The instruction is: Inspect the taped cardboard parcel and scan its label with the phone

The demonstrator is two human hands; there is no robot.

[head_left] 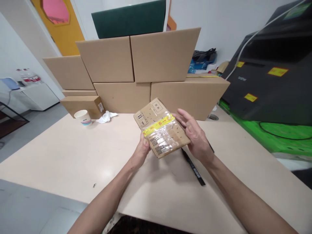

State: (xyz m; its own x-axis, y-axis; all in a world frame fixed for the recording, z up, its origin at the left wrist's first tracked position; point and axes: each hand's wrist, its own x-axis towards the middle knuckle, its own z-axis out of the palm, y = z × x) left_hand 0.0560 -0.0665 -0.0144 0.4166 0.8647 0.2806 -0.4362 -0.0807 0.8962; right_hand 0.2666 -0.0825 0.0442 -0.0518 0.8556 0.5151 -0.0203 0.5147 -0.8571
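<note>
A small cardboard box (179,134) is held tilted above the table, between my two hands. Yellow printed tape and clear tape run across its face, beside a label and printed symbols. My left hand (141,150) grips its lower left edge, thumb on the near side. On the right edge, my right hand (196,138) holds it with the fingers partly behind it. Below the box, a black utility knife or marker-like tool (193,167) lies on the table; its upper end is near the box's lower edge. A dark piece sticks out behind my right wrist.
Large cardboard boxes (109,61) are stacked along the back of the table (60,156), topped by a dark green box (129,19). At the left stand a paper cup (83,117), crumpled tissue (106,117) and a smaller carton (79,105). A black Brother printer (263,84) is at the right.
</note>
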